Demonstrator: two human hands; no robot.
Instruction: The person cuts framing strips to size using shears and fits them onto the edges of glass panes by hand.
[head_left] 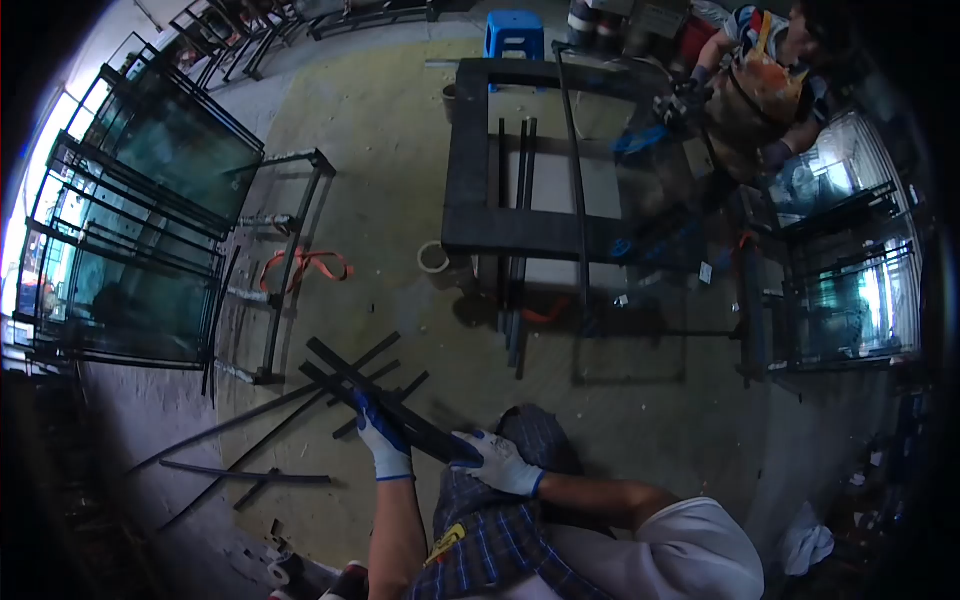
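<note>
Long dark bars [405, 415] lie in a bundle, slanting across my lap and out to the upper left. My left hand [382, 440], in a white and blue work glove, is closed around them near the middle. On their lower end my right hand [500, 463], gloved the same way, is closed too; its fingertips are partly hidden. Beyond the far end of the bundle, more loose dark bars [255, 400] lie crossed over one another on the floor. How many bars are in my hands I cannot tell.
Glass panes [180, 150] stand on a metal rack at left, with an orange strap [305, 268] nearby. A dark-topped frame table [468, 190] is ahead. A co-worker [770, 90] stands at its right. More glass [845, 300] leans behind, and a blue stool [514, 35] is at the back.
</note>
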